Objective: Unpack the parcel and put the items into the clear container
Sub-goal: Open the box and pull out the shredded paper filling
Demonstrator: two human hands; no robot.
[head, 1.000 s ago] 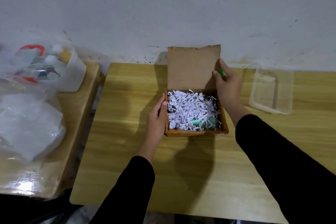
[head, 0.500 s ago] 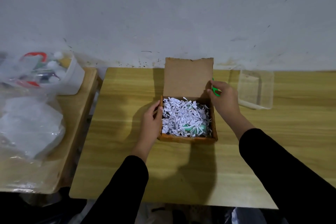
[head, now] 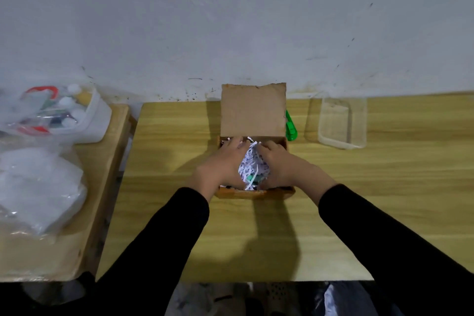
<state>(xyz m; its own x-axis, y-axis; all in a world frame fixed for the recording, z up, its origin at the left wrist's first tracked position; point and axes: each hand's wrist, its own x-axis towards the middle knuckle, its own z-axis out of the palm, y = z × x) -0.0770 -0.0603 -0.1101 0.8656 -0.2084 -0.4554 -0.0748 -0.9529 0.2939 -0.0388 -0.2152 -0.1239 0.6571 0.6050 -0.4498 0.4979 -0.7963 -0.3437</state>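
A small cardboard box [head: 254, 194] stands open on the wooden table [head: 384, 187], its lid [head: 253, 110] tilted up toward the wall. White shredded paper [head: 250, 164] fills it, and something green [head: 252, 178] peeks out near the front. My left hand [head: 223, 161] and my right hand [head: 282, 164] are both inside the box, cupped against the paper from either side with fingers dug in. The clear container [head: 341, 145] sits empty at the back right, apart from the box.
A green cutter [head: 291, 129] lies on the table just right of the lid. On a lower side table to the left stand a white tub [head: 84, 120] of bottles and crumpled plastic bags [head: 36, 187]. The wall runs right behind the box.
My right hand has let go of the green cutter, which now lies beside the lid. Both hands moved from the box's sides into the shredded paper.
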